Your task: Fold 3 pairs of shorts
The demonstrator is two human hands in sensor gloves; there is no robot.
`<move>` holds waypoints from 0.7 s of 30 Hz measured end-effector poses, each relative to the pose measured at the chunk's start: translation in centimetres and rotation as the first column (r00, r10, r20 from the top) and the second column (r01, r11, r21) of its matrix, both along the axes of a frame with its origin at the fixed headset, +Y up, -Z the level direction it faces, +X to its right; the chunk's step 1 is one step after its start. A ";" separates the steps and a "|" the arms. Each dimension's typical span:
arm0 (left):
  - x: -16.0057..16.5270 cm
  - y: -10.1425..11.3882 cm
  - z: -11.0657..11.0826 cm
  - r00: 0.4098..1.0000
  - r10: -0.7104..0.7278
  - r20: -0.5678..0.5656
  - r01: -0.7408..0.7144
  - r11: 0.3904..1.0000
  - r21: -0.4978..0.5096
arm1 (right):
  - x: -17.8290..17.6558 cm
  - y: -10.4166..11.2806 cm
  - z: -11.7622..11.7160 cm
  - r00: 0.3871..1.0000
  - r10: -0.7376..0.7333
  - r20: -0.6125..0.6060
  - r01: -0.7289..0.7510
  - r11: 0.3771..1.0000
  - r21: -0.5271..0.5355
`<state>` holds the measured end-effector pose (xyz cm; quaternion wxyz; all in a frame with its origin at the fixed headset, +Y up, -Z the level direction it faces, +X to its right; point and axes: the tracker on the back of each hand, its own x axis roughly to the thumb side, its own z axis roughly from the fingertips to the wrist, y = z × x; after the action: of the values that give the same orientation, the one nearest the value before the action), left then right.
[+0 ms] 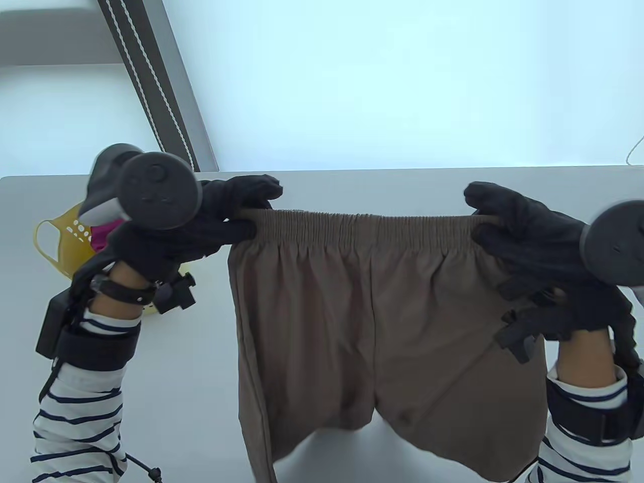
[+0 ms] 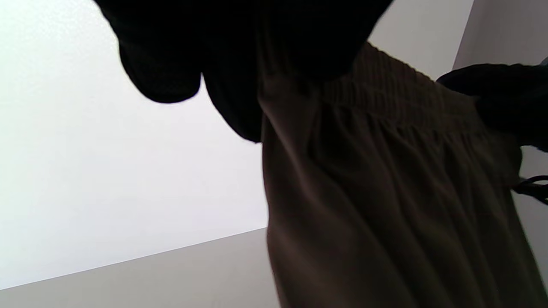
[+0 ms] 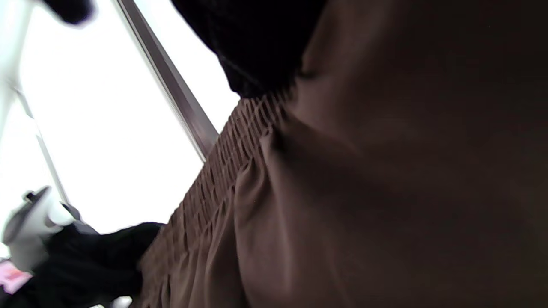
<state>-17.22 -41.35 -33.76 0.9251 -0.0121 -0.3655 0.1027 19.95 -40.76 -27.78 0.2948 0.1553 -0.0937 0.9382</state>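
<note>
Basket, yellow w/ holes, sits on table at far left, partly hidden behind L hand; something pink shows inside it. L hand is raised above table, fingers curled over L end of shorts' waistband, pinching it; tracker sits on back of hand, striped sleeve below wrist. L wrist view: dark glove fills top edge, brown cloth hanging from it, waistband running off toward other glove at R edge.

Shorts, brown, elastic waist, hang flat between both hands, waistband stretched roughly level, both legs dangling down toward bottom of table view; lower hems run out of frame, so can't tell if they touch table.

R hand grips R end of waistband, fingers curled round it, its tracker at R edge. R wrist view: glove at top clamped on gathered band, cloth filling most of frame, L hand in lower L corner.

Window frame w/ cord slants behind, upper L.
</note>
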 end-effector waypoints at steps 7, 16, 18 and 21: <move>4.1 -1.7 -3.9 0.875 -0.088 -0.476 0.305 0.863 0.402 | -4.4 -3.0 -5.3 0.774 0.291 0.562 -0.449 0.879 0.164; 1.1 -2.4 1.9 0.916 0.179 -0.358 0.257 0.423 0.869 | -5.8 -3.1 0.7 0.731 0.249 0.635 -0.646 0.553 0.526; 0.4 -4.8 3.5 0.946 0.098 -0.309 0.245 0.410 0.879 | -5.6 -5.3 2.1 0.736 0.329 0.592 -0.666 0.512 0.542; -0.6 -10.1 5.8 0.963 -0.078 -0.257 0.265 0.431 0.863 | -5.6 -10.0 4.0 0.714 0.491 0.499 -0.699 0.481 0.529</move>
<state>-17.83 -51.47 -27.91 0.8275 0.4460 -0.2774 -0.1985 14.36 -50.77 -23.78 -0.1494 0.1412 -0.4138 0.8869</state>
